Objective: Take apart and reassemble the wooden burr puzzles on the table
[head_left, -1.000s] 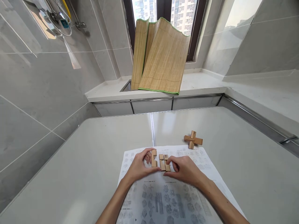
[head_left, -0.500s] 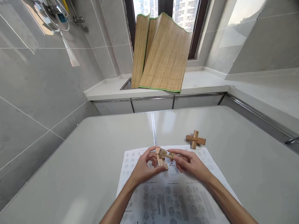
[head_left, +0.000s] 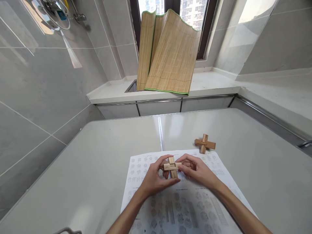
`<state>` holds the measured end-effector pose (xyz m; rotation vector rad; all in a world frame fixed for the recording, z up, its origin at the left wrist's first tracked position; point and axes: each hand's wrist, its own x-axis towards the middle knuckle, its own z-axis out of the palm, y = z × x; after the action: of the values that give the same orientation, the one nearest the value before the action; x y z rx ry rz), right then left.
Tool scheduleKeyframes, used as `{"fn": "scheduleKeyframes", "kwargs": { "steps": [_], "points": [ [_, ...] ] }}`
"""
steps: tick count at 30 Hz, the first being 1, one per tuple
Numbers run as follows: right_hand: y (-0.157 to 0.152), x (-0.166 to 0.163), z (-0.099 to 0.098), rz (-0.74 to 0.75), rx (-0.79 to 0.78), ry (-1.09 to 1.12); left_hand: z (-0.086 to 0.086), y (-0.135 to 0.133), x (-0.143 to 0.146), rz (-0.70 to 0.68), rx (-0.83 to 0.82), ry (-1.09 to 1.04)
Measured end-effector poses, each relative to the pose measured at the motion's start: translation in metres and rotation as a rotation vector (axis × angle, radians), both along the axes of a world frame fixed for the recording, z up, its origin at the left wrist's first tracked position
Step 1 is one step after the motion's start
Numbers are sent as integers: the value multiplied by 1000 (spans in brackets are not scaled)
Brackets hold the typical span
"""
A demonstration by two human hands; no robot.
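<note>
Between my two hands is a light wooden interlocking puzzle (head_left: 172,167), its pieces crossed over one another. My left hand (head_left: 156,177) grips the upright pieces, thumb at the lower end and fingers at the top. With thumb and fingers, my right hand (head_left: 195,167) pinches the right end of the piece lying crosswise. Some of the fingers behind the puzzle are hidden. Under both hands lies a printed instruction sheet (head_left: 151,191) with many small diagrams. A darker wooden cross-shaped puzzle (head_left: 205,143) rests at the sheet's far right edge.
The grey table (head_left: 102,156) has a seam running away from me. Behind it, a folded bamboo mat (head_left: 173,55) leans at the window on a white ledge (head_left: 214,83). Tiled walls stand at both sides, with a shower fitting (head_left: 79,17) at upper left.
The crosswise piece, held apart at an angle before, now lies across the upright pieces. The puzzle has turned to face me, and my left hand has shifted slightly right.
</note>
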<state>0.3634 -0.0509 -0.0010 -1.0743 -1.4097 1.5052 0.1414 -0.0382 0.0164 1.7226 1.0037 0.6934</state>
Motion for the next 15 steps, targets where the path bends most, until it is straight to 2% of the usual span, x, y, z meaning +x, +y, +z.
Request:
{"fn": "scheduleKeyframes", "kwargs": {
  "steps": [10, 15],
  "points": [
    [-1, -2, 10, -51, -11, -27, 1, 0, 0, -15, 25, -9],
    [0, -3, 9, -51, -34, -13, 3, 0, 0, 0, -57, -33]
  ]
}}
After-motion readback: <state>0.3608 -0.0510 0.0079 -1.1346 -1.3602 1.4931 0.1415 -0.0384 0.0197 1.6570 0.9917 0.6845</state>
